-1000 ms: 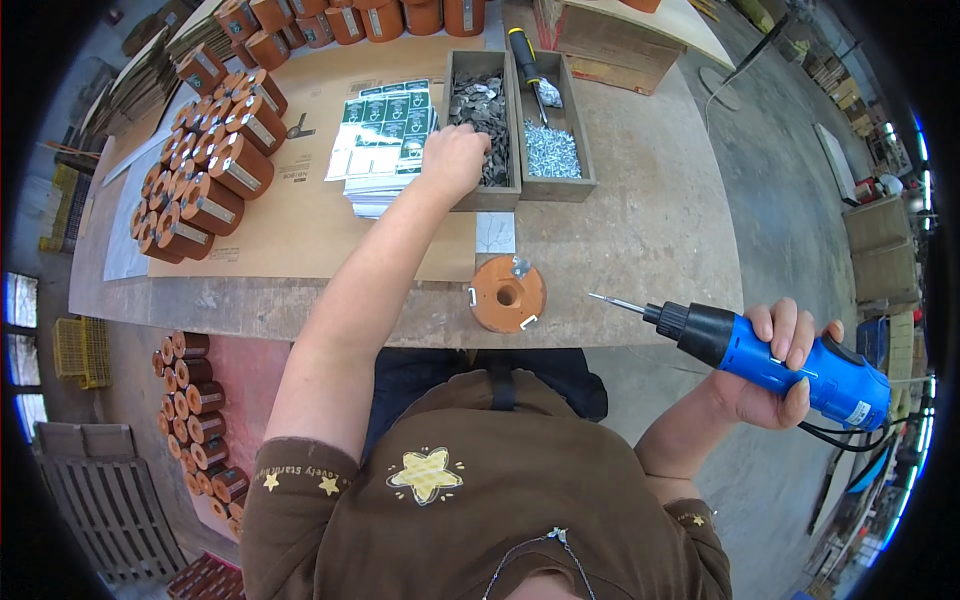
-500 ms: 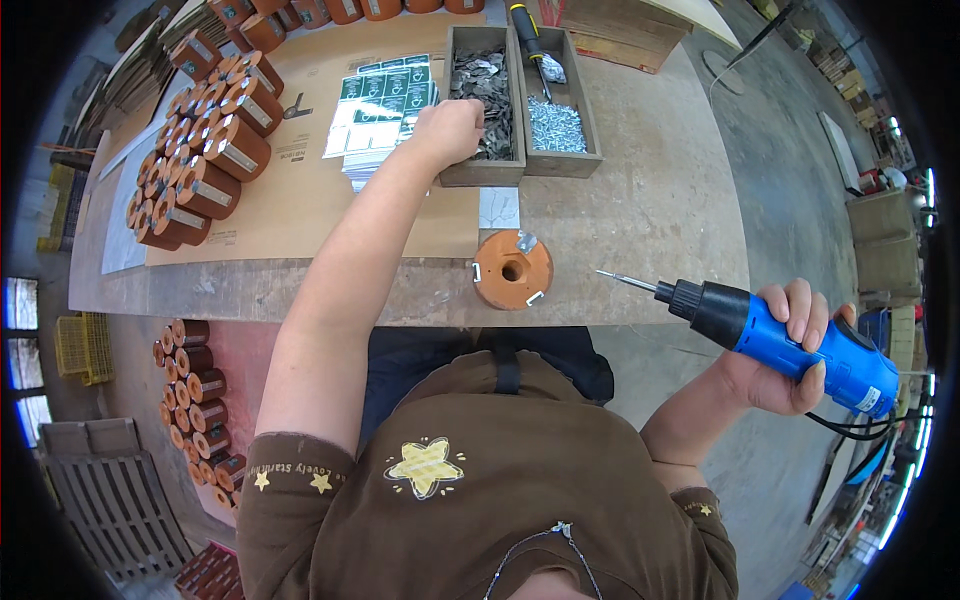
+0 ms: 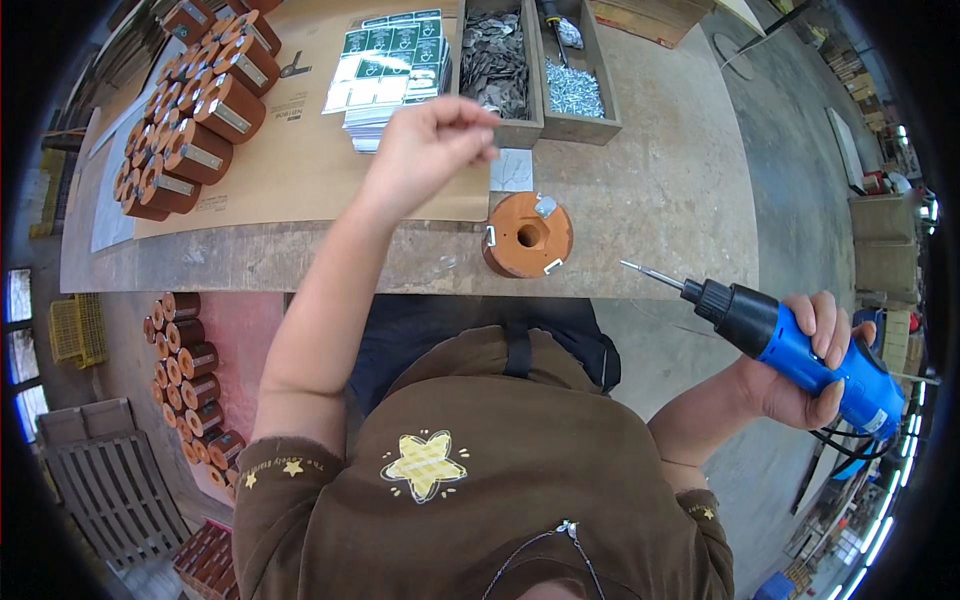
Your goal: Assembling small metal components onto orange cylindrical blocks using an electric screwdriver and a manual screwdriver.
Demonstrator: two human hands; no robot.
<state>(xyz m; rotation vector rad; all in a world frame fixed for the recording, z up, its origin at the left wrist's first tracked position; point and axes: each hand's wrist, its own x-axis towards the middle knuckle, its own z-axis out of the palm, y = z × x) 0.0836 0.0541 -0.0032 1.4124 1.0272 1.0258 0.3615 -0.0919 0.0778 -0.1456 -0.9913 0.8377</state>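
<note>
Left hand [image 3: 422, 158]: above table [image 3: 660, 190], just short of metal pieces [image 3: 495, 65]; fingers curled, thumb near forefinger, cannot tell if anything is pinched
Right hand [image 3: 780, 392]: fingers clamped round blue power screwdriver [image 3: 784, 340], outside table's front right corner
Brown spool [image 3: 508, 216]: on table, near front edge, hole upward, silvery tab [image 3: 545, 206] on top

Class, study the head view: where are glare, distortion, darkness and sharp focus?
Head view: glare whitens some green labels; windows at far left wash out; the right edge of the table bows outward; black fills the corners; the blue power screwdriver looks fairly sharp.
</note>
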